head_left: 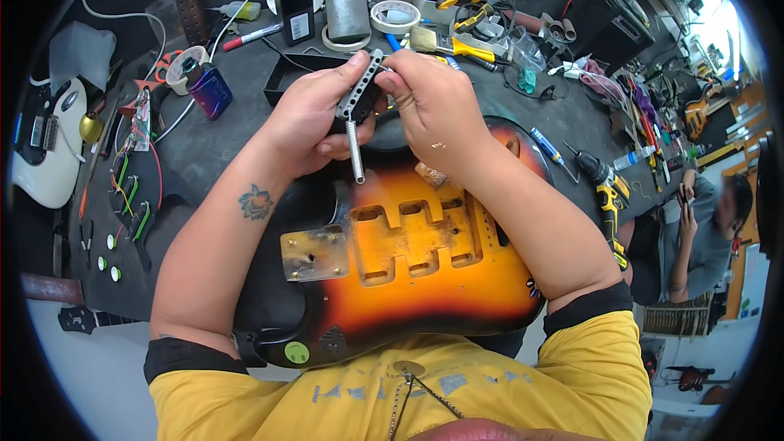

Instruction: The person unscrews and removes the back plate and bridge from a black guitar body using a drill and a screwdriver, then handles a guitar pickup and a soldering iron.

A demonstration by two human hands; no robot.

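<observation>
Above the guitar body, my left hand [314,110] is closed around a metal guitar tremolo bridge [359,94], holding it tilted. From the bridge's near end a coil spring [354,151] hangs down. My right hand [433,98] touches the bridge's right side, thumb and fingers pinched on a thin metal piece whose kind I cannot make out. Below both hands lies a sunburst electric guitar body [400,302], orange in the middle and black at the rim, with routed cavities. A squarish worn area with several small holes [314,253] shows at its left.
Behind my hands are a black tray [286,82], tape rolls [395,16], a brush [449,44] and pliers. A cordless drill [612,204] and a screwdriver [551,151] lie right. Left are wired electronics [135,159] and a white guitar body [57,155]. Another person [694,237] sits at right.
</observation>
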